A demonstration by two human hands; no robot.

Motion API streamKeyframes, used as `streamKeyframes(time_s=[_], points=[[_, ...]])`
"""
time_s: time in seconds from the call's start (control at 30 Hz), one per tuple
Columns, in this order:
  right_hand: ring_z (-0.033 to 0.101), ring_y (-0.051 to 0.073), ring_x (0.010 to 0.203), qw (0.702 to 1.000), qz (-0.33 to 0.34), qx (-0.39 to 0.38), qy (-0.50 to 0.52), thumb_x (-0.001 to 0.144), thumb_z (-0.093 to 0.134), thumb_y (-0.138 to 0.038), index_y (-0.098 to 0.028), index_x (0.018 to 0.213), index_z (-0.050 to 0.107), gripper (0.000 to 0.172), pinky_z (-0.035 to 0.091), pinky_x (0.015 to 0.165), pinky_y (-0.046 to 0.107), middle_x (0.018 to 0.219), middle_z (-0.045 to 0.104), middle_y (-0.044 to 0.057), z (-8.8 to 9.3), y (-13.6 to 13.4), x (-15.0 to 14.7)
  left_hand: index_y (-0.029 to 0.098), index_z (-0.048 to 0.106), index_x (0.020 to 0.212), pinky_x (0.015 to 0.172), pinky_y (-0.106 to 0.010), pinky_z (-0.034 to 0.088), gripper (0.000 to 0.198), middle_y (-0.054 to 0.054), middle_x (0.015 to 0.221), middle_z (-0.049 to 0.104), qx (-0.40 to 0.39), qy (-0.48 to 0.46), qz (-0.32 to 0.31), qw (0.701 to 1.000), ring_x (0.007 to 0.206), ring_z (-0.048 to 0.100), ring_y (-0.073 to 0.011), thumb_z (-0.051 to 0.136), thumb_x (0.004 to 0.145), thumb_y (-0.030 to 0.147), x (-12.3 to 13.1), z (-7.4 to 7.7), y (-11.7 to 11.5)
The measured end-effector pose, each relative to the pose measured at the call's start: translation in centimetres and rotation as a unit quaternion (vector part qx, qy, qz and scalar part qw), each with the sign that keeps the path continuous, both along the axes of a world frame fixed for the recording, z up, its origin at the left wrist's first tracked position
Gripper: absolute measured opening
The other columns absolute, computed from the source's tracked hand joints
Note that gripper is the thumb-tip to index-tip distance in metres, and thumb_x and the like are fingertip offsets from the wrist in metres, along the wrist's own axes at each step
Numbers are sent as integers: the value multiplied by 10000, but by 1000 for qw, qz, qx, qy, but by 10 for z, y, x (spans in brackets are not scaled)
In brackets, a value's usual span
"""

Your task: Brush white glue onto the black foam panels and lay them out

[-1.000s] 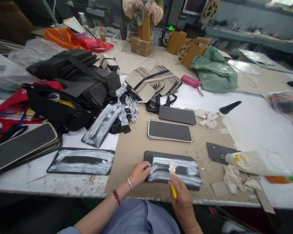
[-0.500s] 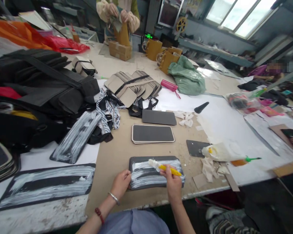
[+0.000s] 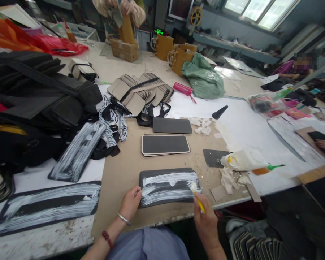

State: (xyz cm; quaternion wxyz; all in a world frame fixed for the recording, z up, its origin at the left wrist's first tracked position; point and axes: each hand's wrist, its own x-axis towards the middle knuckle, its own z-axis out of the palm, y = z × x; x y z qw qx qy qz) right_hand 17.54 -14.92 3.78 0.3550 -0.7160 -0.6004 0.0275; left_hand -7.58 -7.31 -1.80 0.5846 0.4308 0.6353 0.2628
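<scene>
A dark rounded panel (image 3: 168,186) streaked with white glue lies at the table's near edge. My left hand (image 3: 130,203) is closed on the panel's left end and pins it down. My right hand (image 3: 205,221) grips a yellow-handled brush (image 3: 197,196). The brush's glue-laden tip rests on the panel's right end. Two clean dark panels (image 3: 165,144) lie just beyond it.
Glue-coated panels (image 3: 47,207) lie to the left beside heaped black bags (image 3: 38,97). A glue bag (image 3: 242,161), paper scraps and a dark piece sit to the right. Fanned card pieces (image 3: 141,92) lie further back. Another person handles brown bags at the far end; a hand shows at right.
My right hand swept the brush from the panel's middle to its right end. My head turned right, so the table has slid left in view. My left hand kept its hold.
</scene>
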Motion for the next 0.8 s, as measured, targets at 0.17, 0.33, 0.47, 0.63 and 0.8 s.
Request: streamKeyframes(time_s=[0.17, 0.33, 0.47, 0.63, 0.8], points=[[620, 171, 861, 999, 47, 11, 20, 846, 467, -264, -191, 978, 602, 202, 504, 777, 304, 918, 661, 63, 7, -14, -20, 181, 517, 614, 457, -218, 342, 239, 42, 506, 503, -21, -39, 15, 999, 490, 459, -120, 482, 607, 418, -2, 4, -2], [644, 192, 717, 982, -56, -60, 168, 812, 495, -420, -167, 902, 638, 305, 529, 683, 309, 834, 675, 76, 14, 1, -44, 169, 527, 707, 455, -205, 365, 185, 35, 564, 545, -48, -89, 30, 994, 525, 495, -120, 499, 620, 330, 0, 5, -2], [647, 189, 659, 909, -13, -126, 398, 812, 483, -451, -134, 888, 633, 358, 554, 624, 321, 864, 674, 92, -1, 23, -90, 175, 499, 671, 433, -197, 352, 122, 49, 532, 504, -54, -90, 26, 994, 488, 468, -107, 486, 633, 289, 1, 1, -2], [651, 211, 664, 898, -142, -110, 402, 737, 549, -523, -111, 910, 617, 452, 549, 634, 330, 841, 683, 102, -27, 22, -45, 190, 447, 639, 414, -196, 347, 72, 69, 500, 441, -57, -91, 23, 994, 447, 436, -98, 456, 659, 259, 2, -3, -4], [652, 209, 697, 885, -145, -101, 430, 723, 580, -508, -97, 941, 603, 466, 546, 666, 329, 844, 682, 92, -19, 30, -39, 196, 431, 602, 415, -195, 306, 63, 73, 472, 400, -46, -81, 26, 995, 446, 411, -99, 457, 652, 223, 2, -6, -5]])
